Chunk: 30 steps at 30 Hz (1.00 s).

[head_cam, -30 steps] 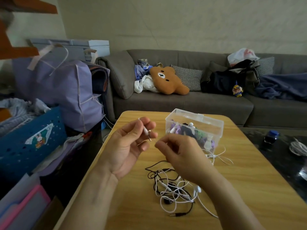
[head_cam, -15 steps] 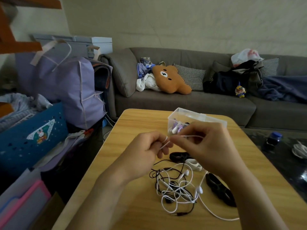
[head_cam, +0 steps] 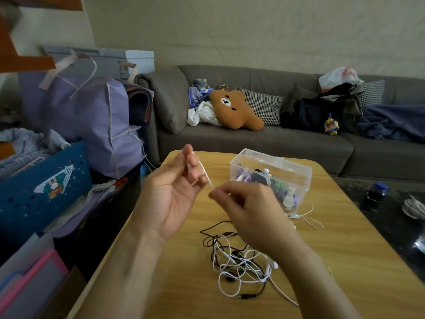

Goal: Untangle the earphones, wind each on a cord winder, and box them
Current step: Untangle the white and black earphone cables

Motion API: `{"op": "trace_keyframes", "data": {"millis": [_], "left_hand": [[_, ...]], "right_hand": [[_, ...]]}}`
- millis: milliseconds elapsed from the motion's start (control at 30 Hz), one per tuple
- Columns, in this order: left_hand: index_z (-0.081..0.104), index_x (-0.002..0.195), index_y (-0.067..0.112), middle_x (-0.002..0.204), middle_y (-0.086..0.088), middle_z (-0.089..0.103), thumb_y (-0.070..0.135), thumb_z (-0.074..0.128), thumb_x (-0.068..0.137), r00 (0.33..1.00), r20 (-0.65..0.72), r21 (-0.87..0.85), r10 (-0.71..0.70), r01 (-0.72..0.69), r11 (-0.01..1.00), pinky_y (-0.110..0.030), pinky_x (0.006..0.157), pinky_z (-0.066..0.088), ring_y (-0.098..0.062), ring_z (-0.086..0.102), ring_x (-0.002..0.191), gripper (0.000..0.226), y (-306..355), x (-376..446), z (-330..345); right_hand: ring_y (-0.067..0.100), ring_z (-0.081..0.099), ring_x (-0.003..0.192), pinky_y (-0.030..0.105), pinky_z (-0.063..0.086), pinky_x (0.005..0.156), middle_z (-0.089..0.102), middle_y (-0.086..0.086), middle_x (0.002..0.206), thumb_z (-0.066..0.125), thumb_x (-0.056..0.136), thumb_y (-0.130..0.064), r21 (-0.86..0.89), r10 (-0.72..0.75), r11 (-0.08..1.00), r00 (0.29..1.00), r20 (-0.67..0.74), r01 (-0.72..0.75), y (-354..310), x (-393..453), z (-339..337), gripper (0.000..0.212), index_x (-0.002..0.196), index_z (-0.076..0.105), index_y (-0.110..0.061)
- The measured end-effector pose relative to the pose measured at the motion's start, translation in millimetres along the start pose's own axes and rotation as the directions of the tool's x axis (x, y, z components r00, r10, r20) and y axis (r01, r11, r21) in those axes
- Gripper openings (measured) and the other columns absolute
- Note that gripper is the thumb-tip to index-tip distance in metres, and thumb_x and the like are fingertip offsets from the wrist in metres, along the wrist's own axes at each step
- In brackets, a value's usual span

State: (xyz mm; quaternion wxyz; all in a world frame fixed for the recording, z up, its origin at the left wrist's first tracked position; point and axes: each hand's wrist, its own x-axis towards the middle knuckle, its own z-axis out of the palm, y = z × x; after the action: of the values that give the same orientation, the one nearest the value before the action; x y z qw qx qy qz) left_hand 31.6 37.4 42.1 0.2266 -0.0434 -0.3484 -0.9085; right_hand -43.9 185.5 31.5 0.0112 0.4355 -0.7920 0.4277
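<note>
A tangle of white and black earphone cords [head_cam: 239, 261] lies on the wooden table [head_cam: 345, 249] below my hands. My left hand [head_cam: 174, 194], palm up, holds a white earphone cord [head_cam: 205, 174] looped around its fingers. My right hand [head_cam: 248, 210] pinches the same white cord just right of the left fingers. A clear plastic box [head_cam: 273, 173] stands behind my right hand, with purple, green and black cord winders and a white earbud inside. More white cord [head_cam: 305, 215] trails beside the box.
A grey sofa [head_cam: 253, 143] with a bear cushion [head_cam: 234, 109], bags and a blanket runs behind the table. A purple bag [head_cam: 92, 120] and a blue basket [head_cam: 41, 187] crowd the left. A dark side table [head_cam: 391, 217] with a small jar stands right.
My left hand has turned palm up and lifted with the white cord wound on its fingers. My right hand has dropped lower and right, still on the cord.
</note>
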Motion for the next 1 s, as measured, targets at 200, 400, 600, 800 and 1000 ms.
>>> {"op": "trace_keyframes", "data": {"millis": [200, 400, 600, 800, 1000], "left_hand": [[0.057, 0.084, 0.018, 0.1, -0.004, 0.076, 0.001, 0.045, 0.101, 0.954, -0.131, 0.566, 0.27, -0.152, 0.81, -0.028, 0.083, 0.042, -0.014, 0.072, 0.094, 0.027, -4.3, -2.3, -3.6], [0.064, 0.102, 0.013, 0.093, 0.001, 0.074, 0.004, 0.052, 0.099, 0.975, 0.091, 0.929, 0.204, -0.157, 0.335, -0.02, 0.073, 0.054, -0.007, 0.071, 0.085, 0.016, -15.6, -4.8, -15.7], [0.066, 0.096, -0.006, 0.063, 0.0, 0.049, 0.021, 0.054, 0.097, 0.99, 0.132, 0.836, -0.052, -0.083, 0.542, -0.02, 0.055, 0.035, -0.01, 0.042, 0.061, 0.03, -13.0, -5.8, -8.7], [0.053, 0.061, 0.017, 0.059, 0.003, 0.041, 0.029, 0.048, 0.085, 0.978, 0.094, 0.88, -0.184, 0.005, 0.475, -0.02, 0.056, 0.03, -0.01, 0.035, 0.057, 0.028, -10.0, -6.2, -7.4], [0.038, 0.041, 0.026, 0.043, 0.008, 0.025, 0.028, 0.052, 0.084, 1.0, -0.018, 0.781, -0.024, 0.029, 0.624, -0.018, 0.044, 0.023, -0.011, 0.021, 0.04, 0.045, 2.4, -1.0, -23.6]], "right_hand": [[0.002, 0.06, 0.067, 0.015, 0.046, 0.061, 0.068, -0.011, 0.07, 0.056, 0.1, -0.042, -0.115, -0.05, 0.991, 0.989, 0.142, 0.067, -9.0, -0.2, 7.8, 0.025, 0.106, 0.076, -0.027], [0.009, 0.048, 0.048, 0.021, 0.04, 0.047, 0.059, 0.001, 0.055, 0.063, 0.095, -0.039, -0.003, -0.102, 0.995, 0.993, 0.062, 0.103, -17.6, 0.6, -8.4, 0.024, 0.082, 0.076, -0.023], [0.013, 0.046, 0.046, 0.026, 0.038, 0.045, 0.056, 0.001, 0.052, 0.081, 0.082, -0.036, 0.065, -0.114, 0.99, 0.982, -0.15, 0.125, -7.3, 3.6, -23.0, 0.012, 0.08, 0.077, -0.025], [0.014, 0.046, 0.046, 0.029, 0.042, 0.048, 0.06, 0.002, 0.054, 0.085, 0.073, -0.041, 0.101, -0.043, 0.993, 0.981, -0.187, 0.063, 3.4, 5.9, -27.9, 0.019, 0.077, 0.076, -0.025], [0.002, 0.047, 0.042, 0.015, 0.041, 0.047, 0.06, -0.013, 0.05, 0.08, 0.067, -0.048, 0.011, 0.223, 0.975, 0.975, 0.017, -0.224, 30.7, 2.0, -51.5, 0.025, 0.078, 0.073, -0.026]]}}
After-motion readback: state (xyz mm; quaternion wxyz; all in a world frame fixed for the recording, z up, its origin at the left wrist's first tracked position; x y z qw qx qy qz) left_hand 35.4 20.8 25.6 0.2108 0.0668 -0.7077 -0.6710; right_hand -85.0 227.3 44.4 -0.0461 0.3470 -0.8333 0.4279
